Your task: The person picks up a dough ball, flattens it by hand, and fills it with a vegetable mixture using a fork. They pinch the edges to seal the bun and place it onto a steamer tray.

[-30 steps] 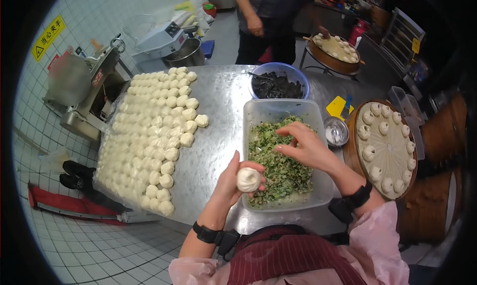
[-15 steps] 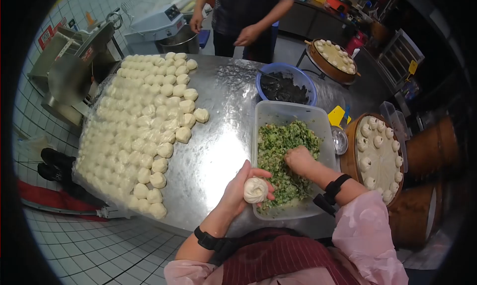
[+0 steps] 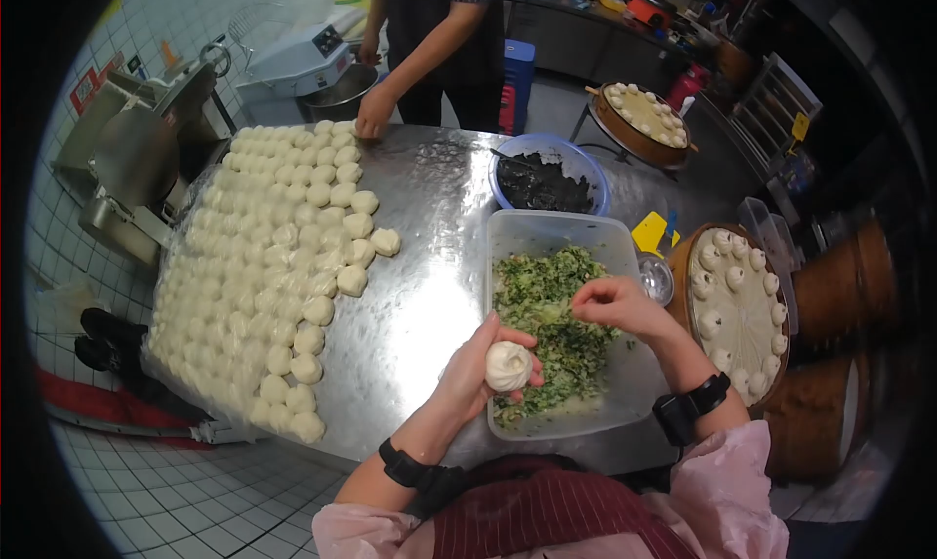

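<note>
left hand (image 3: 478,369): cupped, gripping pleated bun (image 3: 509,366)
right hand (image 3: 617,303): fingers pinched together over green filling (image 3: 549,315)
tub (image 3: 547,229): beside steamer tray (image 3: 739,305)

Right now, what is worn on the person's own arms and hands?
The left hand and right hand are bare, no gloves. Each wrist carries a black strap, left strap and right strap, with a small black device attached. Pale pink sleeves are pushed up near the elbows.
</note>
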A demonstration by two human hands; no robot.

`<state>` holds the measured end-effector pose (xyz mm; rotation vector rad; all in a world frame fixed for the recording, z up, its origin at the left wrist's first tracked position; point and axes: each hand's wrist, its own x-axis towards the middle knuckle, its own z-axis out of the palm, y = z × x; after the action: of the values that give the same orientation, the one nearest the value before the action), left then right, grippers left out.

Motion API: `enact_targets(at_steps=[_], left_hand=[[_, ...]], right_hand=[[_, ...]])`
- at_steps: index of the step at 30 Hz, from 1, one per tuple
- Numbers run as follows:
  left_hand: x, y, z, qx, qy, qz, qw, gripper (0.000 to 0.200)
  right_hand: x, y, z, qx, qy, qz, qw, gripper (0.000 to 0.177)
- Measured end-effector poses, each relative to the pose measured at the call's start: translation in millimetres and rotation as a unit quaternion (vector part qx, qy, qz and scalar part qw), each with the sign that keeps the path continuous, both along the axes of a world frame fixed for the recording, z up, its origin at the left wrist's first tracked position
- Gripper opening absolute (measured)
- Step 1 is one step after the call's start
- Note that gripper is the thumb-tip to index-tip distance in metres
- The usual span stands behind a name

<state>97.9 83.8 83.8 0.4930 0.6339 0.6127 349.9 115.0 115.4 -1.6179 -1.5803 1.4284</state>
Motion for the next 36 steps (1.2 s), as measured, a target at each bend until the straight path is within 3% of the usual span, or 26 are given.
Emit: enact_targets(at_steps=[1, 2, 3, 4, 5, 8, 12, 14, 15, 17, 18, 20, 23, 27, 32, 36], left_hand=[[4.0, 1.4, 3.0, 0.003, 0.013, 0.005, 1.000, 0.056], [8.0, 0.1, 5.0, 0.006, 0.025, 0.011, 1.000, 0.056], [10.2, -5.8, 3.0, 0.006, 0.030, 0.004, 1.000, 0.056], [11.5, -7.0, 0.5, 0.002, 0.033, 0.002, 0.999, 0.055], [16.0, -3.5, -0.3, 0.003, 0.028, 0.012, 1.000, 0.054], [16.0, -14.4, -0.6, 0.002, 0.054, 0.026, 0.998, 0.054], [10.2, -18.0, 6.4, 0.013, 0.058, 0.069, 0.996, 0.054], [3.3, -21.4, 3.1, 0.009, 0.050, 0.088, 0.995, 0.053], [-0.5, -22.9, 1.3, 0.006, 0.043, 0.102, 0.994, 0.053], [-7.3, -27.2, -2.7, 0.000, 0.054, 0.108, 0.993, 0.052], [-8.0, -27.4, -3.8, -0.005, 0.062, 0.114, 0.991, 0.052], [-8.8, -30.5, -1.0, -0.012, 0.056, 0.116, 0.992, 0.051], [-9.5, -31.9, -1.8, -0.015, 0.047, 0.114, 0.992, 0.050], [-9.8, -30.3, -8.0, -0.016, 0.045, 0.107, 0.993, 0.051], [-7.4, -28.0, -7.2, -0.015, 0.039, 0.100, 0.994, 0.051], [-1.4, -25.0, -0.6, -0.020, 0.049, 0.085, 0.995, 0.051]], right_hand=[[1.6, -5.9, -9.8, 0.001, 0.003, -0.005, 1.000, 0.014], [4.3, -14.2, -27.8, 0.179, -0.265, 0.087, 0.944, 0.011], [-0.4, -26.2, -35.0, 0.333, -0.502, 0.165, 0.781, 0.009], [-1.2, -34.7, -33.9, 0.258, -0.414, 0.137, 0.862, 0.005], [1.8, -25.6, -27.5, 0.269, -0.418, 0.139, 0.857, 0.005], [0.6, -31.9, -17.4, 0.197, -0.340, 0.076, 0.916, 0.006], [12.5, -25.7, -22.7, 0.198, -0.368, 0.121, 0.900, 0.009], [12.6, -27.8, -23.6, 0.130, -0.332, 0.250, 0.900, 0.014], [16.6, -27.2, -33.4, 0.131, -0.331, 0.253, 0.900, 0.014], [26.2, -21.8, -61.6, 0.133, -0.551, 0.326, 0.757, 0.021], [25.0, -15.7, -60.8, 0.135, -0.553, 0.329, 0.754, 0.021], [20.4, -5.2, -60.7, 0.241, -0.506, 0.178, 0.809, 0.015], [19.0, 11.3, -78.3, 0.226, -0.440, 0.187, 0.849, 0.016], [11.6, 26.3, -94.9, 0.254, -0.479, 0.171, 0.823, 0.015], [11.3, 35.8, -101.4, 0.191, -0.535, 0.208, 0.796, 0.012], [18.1, 30.1, -64.6, 0.214, -0.464, 0.148, 0.847, 0.012]])
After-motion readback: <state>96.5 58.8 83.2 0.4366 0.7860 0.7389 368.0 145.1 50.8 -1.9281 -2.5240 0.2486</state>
